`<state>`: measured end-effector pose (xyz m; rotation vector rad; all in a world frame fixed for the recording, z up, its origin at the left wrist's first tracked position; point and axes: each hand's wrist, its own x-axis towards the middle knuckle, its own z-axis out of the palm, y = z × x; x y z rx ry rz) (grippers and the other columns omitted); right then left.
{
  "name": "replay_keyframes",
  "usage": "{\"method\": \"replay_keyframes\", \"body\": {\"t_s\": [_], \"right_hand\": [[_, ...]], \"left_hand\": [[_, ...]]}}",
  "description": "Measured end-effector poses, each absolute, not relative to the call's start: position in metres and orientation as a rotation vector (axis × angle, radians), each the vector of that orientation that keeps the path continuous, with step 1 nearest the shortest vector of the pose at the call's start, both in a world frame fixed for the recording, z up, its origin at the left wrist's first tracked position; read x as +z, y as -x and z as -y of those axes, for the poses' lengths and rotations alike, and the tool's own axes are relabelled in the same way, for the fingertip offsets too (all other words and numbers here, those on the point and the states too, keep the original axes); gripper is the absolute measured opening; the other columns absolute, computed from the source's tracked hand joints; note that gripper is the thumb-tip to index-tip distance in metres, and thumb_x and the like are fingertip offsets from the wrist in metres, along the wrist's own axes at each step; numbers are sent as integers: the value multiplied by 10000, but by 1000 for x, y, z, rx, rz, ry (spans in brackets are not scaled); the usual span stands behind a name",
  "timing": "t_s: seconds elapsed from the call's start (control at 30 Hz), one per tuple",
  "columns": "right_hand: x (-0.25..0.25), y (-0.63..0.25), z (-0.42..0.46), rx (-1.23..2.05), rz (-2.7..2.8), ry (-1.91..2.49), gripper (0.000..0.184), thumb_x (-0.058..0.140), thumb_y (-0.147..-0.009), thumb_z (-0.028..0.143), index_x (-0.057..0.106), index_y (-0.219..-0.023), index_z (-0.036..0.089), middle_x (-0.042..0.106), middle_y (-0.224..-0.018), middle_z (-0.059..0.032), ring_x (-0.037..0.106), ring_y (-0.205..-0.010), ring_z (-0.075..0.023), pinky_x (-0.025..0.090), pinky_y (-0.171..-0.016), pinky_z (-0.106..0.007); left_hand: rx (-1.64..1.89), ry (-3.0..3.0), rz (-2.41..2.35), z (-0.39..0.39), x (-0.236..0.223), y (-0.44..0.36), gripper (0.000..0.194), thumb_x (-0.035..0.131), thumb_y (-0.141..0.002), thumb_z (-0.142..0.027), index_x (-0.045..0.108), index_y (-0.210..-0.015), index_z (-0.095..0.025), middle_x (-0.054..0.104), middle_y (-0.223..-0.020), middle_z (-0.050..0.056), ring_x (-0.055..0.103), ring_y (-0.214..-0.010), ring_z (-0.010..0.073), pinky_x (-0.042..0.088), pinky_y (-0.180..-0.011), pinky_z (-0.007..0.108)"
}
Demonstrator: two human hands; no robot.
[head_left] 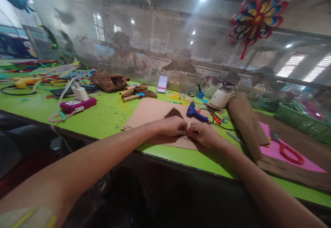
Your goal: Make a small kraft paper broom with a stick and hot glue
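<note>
Both hands meet fingertip to fingertip over a tan sheet of paper (pixel 147 112) near the table's front edge. The fingers of my left hand (pixel 176 126) are curled in a pinch. Facing it, my right hand (pixel 201 134) pinches too; whatever sits between the fingertips is too small to make out. Just behind my left hand shows a pleated brown paper piece (pixel 173 112), its lower part hidden by the hand. A blue glue gun (pixel 196 113) lies on its side beyond my right hand, with a dark cord.
Red-handled scissors (pixel 291 153) rest on pink paper (pixel 305 161) at right, beside folded brown paper (pixel 244 124) and a green basket (pixel 302 121). A white jug (pixel 221 97) stands behind. At left are a purple power strip (pixel 77 105) and a brown bag (pixel 108 80).
</note>
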<state>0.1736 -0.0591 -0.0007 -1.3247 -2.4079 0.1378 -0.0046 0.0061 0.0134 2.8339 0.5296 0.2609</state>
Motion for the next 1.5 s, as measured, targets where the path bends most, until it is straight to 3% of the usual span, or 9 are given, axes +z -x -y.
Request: {"method": "replay_keyframes", "body": {"t_s": [0.37,0.83,1.13,1.3,1.43,1.5], "right_hand": [[3,-176,69,-54,2495,1420,154,453,-835,191,580,-750,167,601,-761,-66,515,-700,-155,361,-641,-249],[1,-194,78,-251,2607,1500,136,449,-808,169,558,-726,163,564,-751,-63,500,-713,-156,341,-654,-258],[-8,-191,84,-629,2658,1371,174,426,-859,178,536,-727,158,556,-756,-61,474,-753,-181,324,-690,-301],[-8,-183,90,-841,2657,1270,180,450,-861,181,549,-714,151,546,-710,-68,453,-731,-190,313,-659,-314],[-8,-182,95,-965,2591,1319,127,485,-813,145,549,-704,153,533,-706,-68,441,-720,-199,296,-626,-324],[-8,-182,97,-985,2533,1351,122,483,-789,125,539,-686,155,520,-698,-66,437,-718,-203,296,-624,-328]], "left_hand": [[252,-3093,-499,2,24,15,168,485,-759,-151,621,-662,-137,596,-674,54,442,-566,119,316,-540,244],[354,-3214,-422,12,20,25,92,500,-764,-186,578,-750,-139,562,-783,77,493,-731,171,378,-683,284],[428,-3286,-338,21,19,36,119,477,-783,-184,581,-797,-127,562,-846,101,499,-830,197,386,-755,300],[321,-3134,-556,15,23,22,146,489,-743,-186,623,-716,-134,597,-750,85,497,-679,166,363,-615,271],[198,-2908,-714,5,29,-1,334,373,-830,-251,640,-680,-118,598,-641,61,427,-527,123,307,-529,259],[142,-2803,-699,0,29,-8,324,395,-829,-268,646,-701,-108,590,-623,40,418,-522,112,298,-524,247]]}}
